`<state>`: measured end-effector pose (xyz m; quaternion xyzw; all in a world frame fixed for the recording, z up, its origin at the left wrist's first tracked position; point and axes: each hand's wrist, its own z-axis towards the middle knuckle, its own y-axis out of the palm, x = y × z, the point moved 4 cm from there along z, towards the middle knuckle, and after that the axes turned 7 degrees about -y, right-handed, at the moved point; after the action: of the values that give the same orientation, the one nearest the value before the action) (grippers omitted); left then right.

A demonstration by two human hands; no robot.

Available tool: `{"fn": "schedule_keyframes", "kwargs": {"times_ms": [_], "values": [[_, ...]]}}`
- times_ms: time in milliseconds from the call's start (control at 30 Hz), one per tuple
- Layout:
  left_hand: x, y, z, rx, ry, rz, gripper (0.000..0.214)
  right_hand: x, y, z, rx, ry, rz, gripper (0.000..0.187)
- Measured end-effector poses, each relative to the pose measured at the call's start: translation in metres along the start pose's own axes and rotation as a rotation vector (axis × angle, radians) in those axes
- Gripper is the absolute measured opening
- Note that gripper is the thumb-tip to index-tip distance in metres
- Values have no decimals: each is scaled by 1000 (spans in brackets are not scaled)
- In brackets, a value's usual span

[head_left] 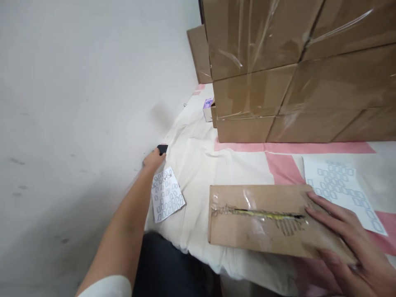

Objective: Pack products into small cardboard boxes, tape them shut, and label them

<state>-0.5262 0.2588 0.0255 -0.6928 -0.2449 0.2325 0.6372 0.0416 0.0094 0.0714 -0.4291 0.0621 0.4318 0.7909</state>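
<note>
Stacked cartons (253, 93) stand near a purple-and-white box (207, 113).

A pale wall (77, 90) fills the left of the frame and bounds my left hand (159, 154) closely on that side. From the centre upward, I have an open lane of cream cloth (192, 165), narrowing between the wall and the stacked cartons (278, 90) that block the upper right. A small purple-and-white box (208, 110) juts into its far end. At lower right, a long cardboard box (244, 233) in my right hand (355, 243) bars the way; behind it, a sideways gap reaches the cartons.
</note>
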Motion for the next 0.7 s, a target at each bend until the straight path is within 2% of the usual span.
{"fn": "schedule_keyframes", "kwargs": {"times_ms": [133, 233, 333, 433, 567, 700], "values": [[8, -4, -7, 0, -7, 8, 44, 0, -2, -2, -16, 54, -10, 50], [17, -7, -25, 36, -33, 29, 43, -2, -4, -2, -24, 66, 3, 53], [32, -3, -46, 79, -30, 65, 41, -3, -6, -1, -19, 62, 18, 54], [52, 6, -60, 66, 12, 97, 40, -2, -7, -2, 0, 75, 7, 54], [75, 9, -57, -7, 46, 119, 38, 1, -7, -4, 17, 89, -30, 56], [80, -6, -35, -70, 20, 111, 38, 4, -6, -5, 12, 73, -22, 58]]}}
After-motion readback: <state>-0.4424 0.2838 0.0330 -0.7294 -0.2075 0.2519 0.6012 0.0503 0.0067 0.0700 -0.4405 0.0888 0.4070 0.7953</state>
